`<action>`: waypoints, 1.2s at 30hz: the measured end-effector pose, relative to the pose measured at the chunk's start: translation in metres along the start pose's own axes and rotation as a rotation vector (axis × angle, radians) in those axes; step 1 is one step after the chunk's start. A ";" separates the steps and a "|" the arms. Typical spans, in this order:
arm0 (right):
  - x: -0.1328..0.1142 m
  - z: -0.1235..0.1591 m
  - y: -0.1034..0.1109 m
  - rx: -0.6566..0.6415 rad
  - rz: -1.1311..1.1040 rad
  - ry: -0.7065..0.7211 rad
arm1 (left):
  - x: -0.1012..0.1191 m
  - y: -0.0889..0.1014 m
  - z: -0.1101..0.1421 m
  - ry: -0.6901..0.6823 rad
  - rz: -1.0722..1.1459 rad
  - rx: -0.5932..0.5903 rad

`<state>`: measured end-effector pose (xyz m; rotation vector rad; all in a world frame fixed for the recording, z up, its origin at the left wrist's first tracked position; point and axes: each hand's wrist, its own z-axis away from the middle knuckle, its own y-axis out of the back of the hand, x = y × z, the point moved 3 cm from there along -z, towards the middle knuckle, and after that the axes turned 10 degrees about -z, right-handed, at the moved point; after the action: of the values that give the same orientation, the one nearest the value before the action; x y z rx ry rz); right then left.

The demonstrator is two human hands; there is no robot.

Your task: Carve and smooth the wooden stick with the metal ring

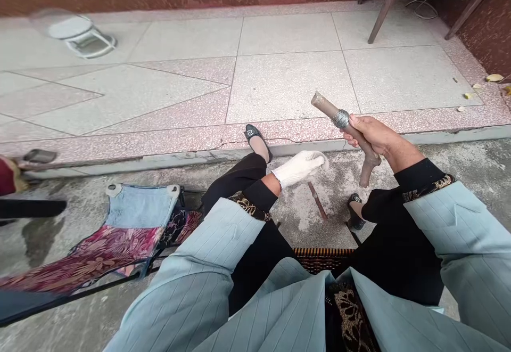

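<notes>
My right hand is closed around a brown wooden handle with a metal ring near its upper end; the handle tilts up to the left. My left hand, in a white glove, hovers low in front of my left knee, fingers curled loosely with nothing visible in them. A thin rusty metal blade lies on the concrete between my feet, just below the gloved hand. I sit with black trousers and pale blue sleeves.
A folding seat of patchwork cloth lies at the left. A tiled terrace step runs across ahead. A white stool-like object sits far left; wooden legs stand far right. A dark woven edge shows under me.
</notes>
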<state>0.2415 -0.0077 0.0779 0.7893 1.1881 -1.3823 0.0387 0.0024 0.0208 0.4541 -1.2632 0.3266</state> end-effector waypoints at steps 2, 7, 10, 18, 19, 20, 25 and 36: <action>0.002 0.002 -0.003 -0.064 -0.033 0.003 | -0.006 0.001 -0.003 0.014 0.012 0.003; 0.005 0.015 -0.006 -0.551 0.226 -0.136 | -0.009 0.008 -0.007 0.003 -0.152 0.095; 0.016 0.023 -0.006 -0.867 0.567 -0.353 | -0.001 0.011 -0.004 -0.059 -0.384 0.123; 0.022 0.001 -0.006 -0.319 1.432 -0.422 | -0.008 0.001 -0.007 -0.082 -0.178 -0.047; 0.017 -0.003 -0.005 -0.195 1.460 -0.382 | -0.008 0.003 -0.009 -0.086 -0.113 -0.044; 0.012 -0.005 -0.004 -0.071 1.468 -0.341 | -0.006 0.005 -0.010 -0.097 -0.062 -0.033; -0.003 -0.009 0.005 0.270 1.243 -0.068 | 0.005 0.022 -0.013 -0.181 0.018 0.043; -0.010 -0.006 -0.011 0.121 0.219 0.175 | 0.013 0.031 -0.012 -0.286 0.426 0.136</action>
<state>0.2314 0.0000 0.0878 1.1109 1.1206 -1.2313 0.0379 0.0354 0.0354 0.3517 -1.6235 0.7307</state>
